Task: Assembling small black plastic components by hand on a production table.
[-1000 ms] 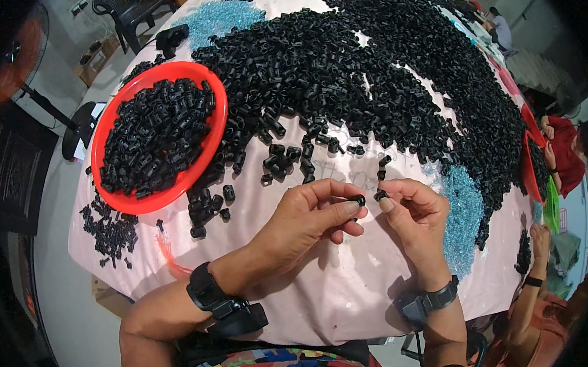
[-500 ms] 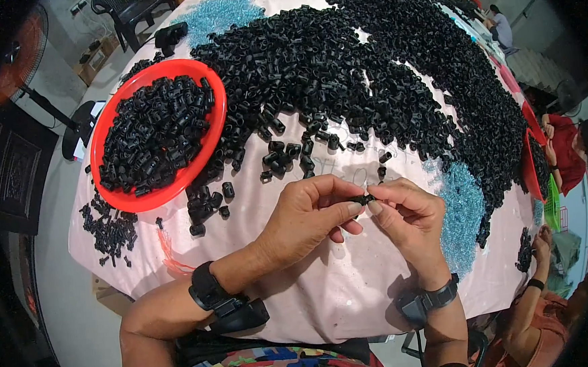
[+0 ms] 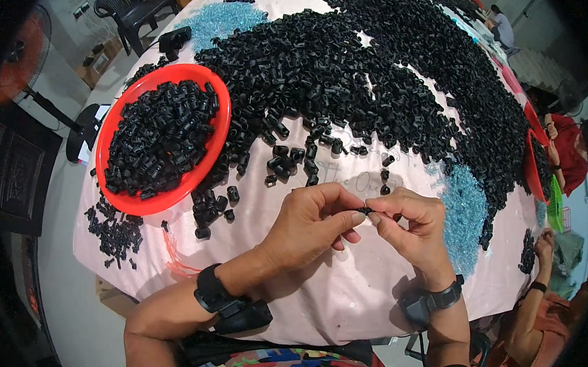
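Note:
My left hand point(image 3: 309, 217) and my right hand point(image 3: 414, 223) meet above the cloth near the table's front. Thumbs and forefingers of both are closed in a pinch on a small black plastic part point(image 3: 366, 211), mostly hidden by the fingertips. Something dark also shows under the right hand's curled fingers, too small to name. Just beyond the hands lie a few loose black pieces point(image 3: 384, 176), and left of those a cluster of short black tubular pieces point(image 3: 283, 164).
A red basin point(image 3: 226, 117) of black tubular pieces stands at left, with tiny black pegs point(image 3: 114, 235) below it. A huge heap of black parts point(image 3: 341, 66) spreads behind. Small shiny light-blue pieces point(image 3: 463, 220) lie at right. Pink strings point(image 3: 174, 255) rest at left. Other people's hands point(image 3: 544, 242) work at right.
The view has shifted slightly, so the table sits a little lower and to the right. My fingertips now cover more of the small black part; both hands still pinch it.

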Motion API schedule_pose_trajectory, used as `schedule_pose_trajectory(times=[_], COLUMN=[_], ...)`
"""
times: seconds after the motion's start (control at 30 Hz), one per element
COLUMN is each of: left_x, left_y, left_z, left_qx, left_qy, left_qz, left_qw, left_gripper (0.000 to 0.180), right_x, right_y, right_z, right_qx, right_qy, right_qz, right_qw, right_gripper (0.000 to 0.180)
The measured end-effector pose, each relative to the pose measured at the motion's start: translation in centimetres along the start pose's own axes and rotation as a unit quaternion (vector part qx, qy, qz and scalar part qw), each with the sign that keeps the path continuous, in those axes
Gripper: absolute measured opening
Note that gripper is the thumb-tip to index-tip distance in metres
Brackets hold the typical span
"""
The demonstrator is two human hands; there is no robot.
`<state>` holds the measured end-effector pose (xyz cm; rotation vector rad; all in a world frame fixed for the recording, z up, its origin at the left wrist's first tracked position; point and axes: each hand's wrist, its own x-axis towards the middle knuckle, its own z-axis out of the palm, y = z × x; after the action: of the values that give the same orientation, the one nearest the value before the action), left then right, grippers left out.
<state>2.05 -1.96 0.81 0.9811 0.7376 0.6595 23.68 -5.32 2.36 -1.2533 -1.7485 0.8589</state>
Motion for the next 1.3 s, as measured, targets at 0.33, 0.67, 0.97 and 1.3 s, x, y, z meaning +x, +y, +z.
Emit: schedule_pose_trajectory(times=[0.33,0.67,0.97,1.3], left_x=[0.1,0.2,0.4,0.5], left_y=[-0.7,0.1,-0.4,-0.4], left_z=[1.2,0.1,0.0,0.7], left_qx=[-0.042,-0.109,-0.122,-0.065], left_qy=[0.030,-0.010,-0.015,0.003], left_qz=[0.030,-0.015,-0.033,-0.024], left_qw=[0.998,0.994,0.992,0.998], left_gripper=[0.015,0.023,0.024,0.019], right_x=[0.3,0.4,0.4,0.4], right_y=[0.4,0.4,0.6,-0.2], right_z=[0.1,0.4,0.5,0.6], right_qx=[-0.015,0.123,0.041,-0.013], right_qy=[0.009,0.023,0.028,0.019], right_qz=[-0.019,0.027,-0.008,-0.050], right_qw=[1.000,0.992,0.999,0.998], right_gripper=[0.020,0.017,0.020,0.024])
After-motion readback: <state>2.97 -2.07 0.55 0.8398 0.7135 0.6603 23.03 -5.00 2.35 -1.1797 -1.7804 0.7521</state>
